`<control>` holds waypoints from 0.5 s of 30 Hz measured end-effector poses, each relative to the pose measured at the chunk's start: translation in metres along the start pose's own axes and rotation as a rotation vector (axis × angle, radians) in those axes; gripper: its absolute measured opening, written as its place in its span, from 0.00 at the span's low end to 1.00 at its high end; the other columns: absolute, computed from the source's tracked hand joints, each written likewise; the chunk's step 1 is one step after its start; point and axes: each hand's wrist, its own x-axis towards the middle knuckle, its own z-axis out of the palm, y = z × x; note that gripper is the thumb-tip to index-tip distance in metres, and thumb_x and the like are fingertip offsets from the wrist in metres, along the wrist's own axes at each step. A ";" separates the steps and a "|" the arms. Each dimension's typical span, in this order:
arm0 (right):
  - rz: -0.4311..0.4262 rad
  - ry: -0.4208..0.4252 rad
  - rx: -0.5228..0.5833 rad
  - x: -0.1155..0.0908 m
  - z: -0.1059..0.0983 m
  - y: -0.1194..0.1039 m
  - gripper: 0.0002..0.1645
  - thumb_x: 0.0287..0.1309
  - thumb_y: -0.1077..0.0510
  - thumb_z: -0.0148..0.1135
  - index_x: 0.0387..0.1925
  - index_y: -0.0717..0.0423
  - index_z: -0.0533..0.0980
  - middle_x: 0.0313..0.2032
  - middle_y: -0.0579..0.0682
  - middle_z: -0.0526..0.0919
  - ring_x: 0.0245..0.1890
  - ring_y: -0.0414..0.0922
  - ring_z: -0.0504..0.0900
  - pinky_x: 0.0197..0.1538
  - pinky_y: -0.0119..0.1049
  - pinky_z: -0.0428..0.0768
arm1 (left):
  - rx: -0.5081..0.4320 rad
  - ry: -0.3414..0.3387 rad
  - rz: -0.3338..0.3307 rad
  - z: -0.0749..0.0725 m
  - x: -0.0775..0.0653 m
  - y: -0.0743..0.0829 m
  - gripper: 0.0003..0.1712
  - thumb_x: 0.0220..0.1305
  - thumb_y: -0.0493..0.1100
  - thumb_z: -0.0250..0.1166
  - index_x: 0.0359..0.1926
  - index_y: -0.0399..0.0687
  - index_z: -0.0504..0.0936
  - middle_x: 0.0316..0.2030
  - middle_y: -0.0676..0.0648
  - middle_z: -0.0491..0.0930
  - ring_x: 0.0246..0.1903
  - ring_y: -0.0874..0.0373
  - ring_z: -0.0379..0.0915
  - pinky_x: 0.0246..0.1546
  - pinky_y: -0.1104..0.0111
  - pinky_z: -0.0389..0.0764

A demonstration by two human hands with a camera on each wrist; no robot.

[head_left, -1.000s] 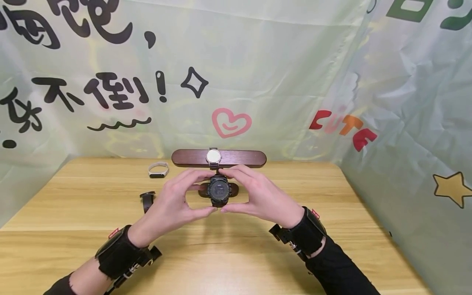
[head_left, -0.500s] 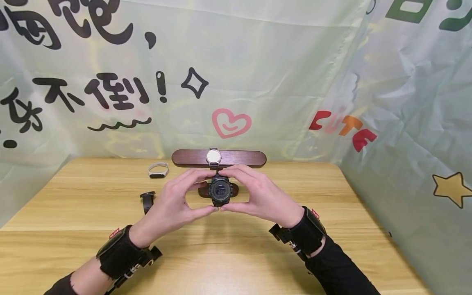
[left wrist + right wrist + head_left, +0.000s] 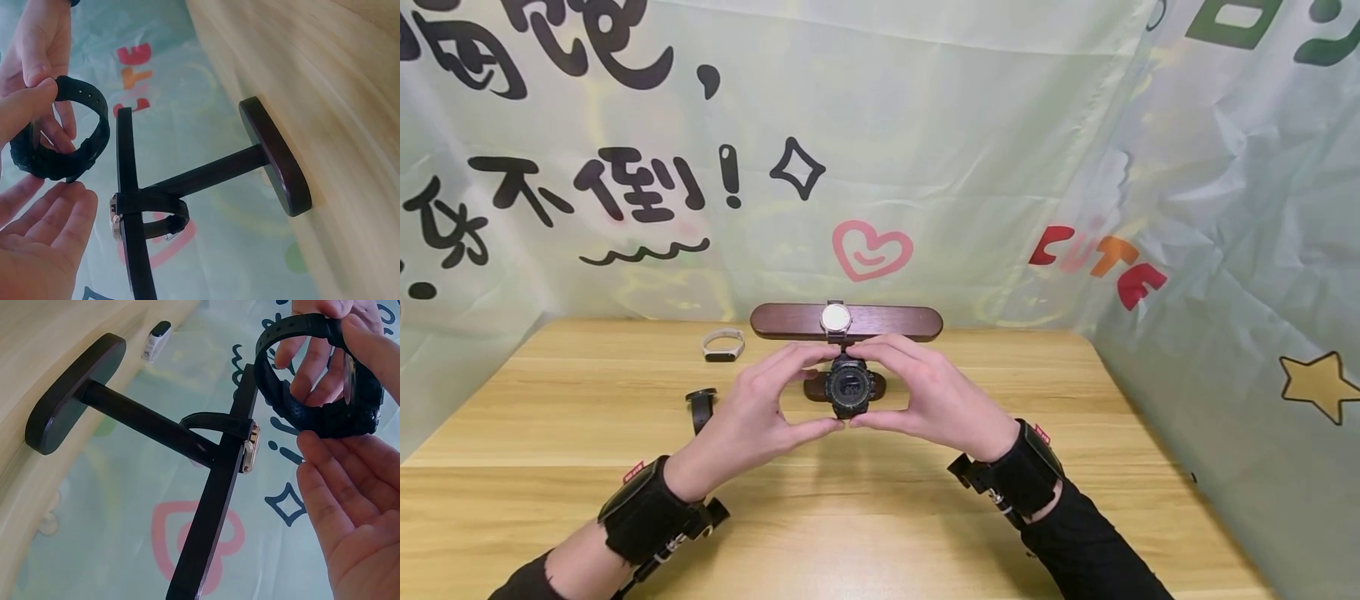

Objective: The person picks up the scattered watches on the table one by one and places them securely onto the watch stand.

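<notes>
Both my hands hold a black digital watch (image 3: 851, 386) in front of the stand, its face turned up toward the head camera. My left hand (image 3: 760, 406) pinches it from the left, thumb at the near end and fingers at the far end. On the other side my right hand (image 3: 928, 393) grips it the same way. In the wrist views its strap (image 3: 275, 337) forms a joined loop, with fingertips at its top and bottom. Behind it, a round-faced watch (image 3: 835, 318) hangs on the crossbar of a dark wooden T-shaped stand (image 3: 898, 322).
The stand's oval base (image 3: 290, 169) rests on the wooden table (image 3: 1000, 375), mostly behind the held watch in the head view. At left lie a pale wristband (image 3: 722, 355) and another black watch (image 3: 702, 408), partly hidden by my left hand. A printed cloth (image 3: 962, 167) hangs behind.
The held watch has tilted slightly, and digits on its display now show more clearly than one second ago. Both hands keep nearly the same place and grip.
</notes>
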 end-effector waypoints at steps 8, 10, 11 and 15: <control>0.004 0.024 -0.020 -0.002 -0.003 0.004 0.46 0.49 0.49 0.88 0.67 0.58 0.79 0.61 0.51 0.84 0.63 0.46 0.85 0.68 0.38 0.84 | 0.050 0.002 0.007 -0.003 0.001 -0.002 0.47 0.52 0.42 0.86 0.71 0.44 0.76 0.66 0.44 0.82 0.60 0.49 0.84 0.54 0.57 0.91; 0.014 0.029 -0.023 -0.002 -0.004 0.005 0.46 0.49 0.49 0.88 0.67 0.58 0.79 0.62 0.51 0.83 0.63 0.46 0.85 0.69 0.39 0.84 | 0.063 0.013 0.014 -0.004 0.002 -0.003 0.45 0.52 0.41 0.86 0.71 0.43 0.77 0.64 0.44 0.83 0.60 0.50 0.84 0.55 0.58 0.91; 0.017 0.029 -0.021 -0.002 -0.005 0.006 0.46 0.49 0.48 0.88 0.67 0.58 0.79 0.62 0.52 0.83 0.63 0.46 0.84 0.69 0.39 0.84 | 0.071 0.018 0.018 -0.004 0.002 -0.004 0.44 0.52 0.40 0.86 0.70 0.43 0.77 0.64 0.44 0.83 0.60 0.50 0.83 0.55 0.59 0.90; 0.029 0.031 -0.016 -0.003 -0.007 0.008 0.47 0.48 0.48 0.89 0.67 0.58 0.79 0.62 0.52 0.83 0.64 0.47 0.84 0.68 0.40 0.84 | 0.111 0.034 0.030 -0.005 0.002 -0.005 0.40 0.54 0.39 0.85 0.67 0.42 0.79 0.62 0.45 0.84 0.57 0.51 0.84 0.52 0.60 0.90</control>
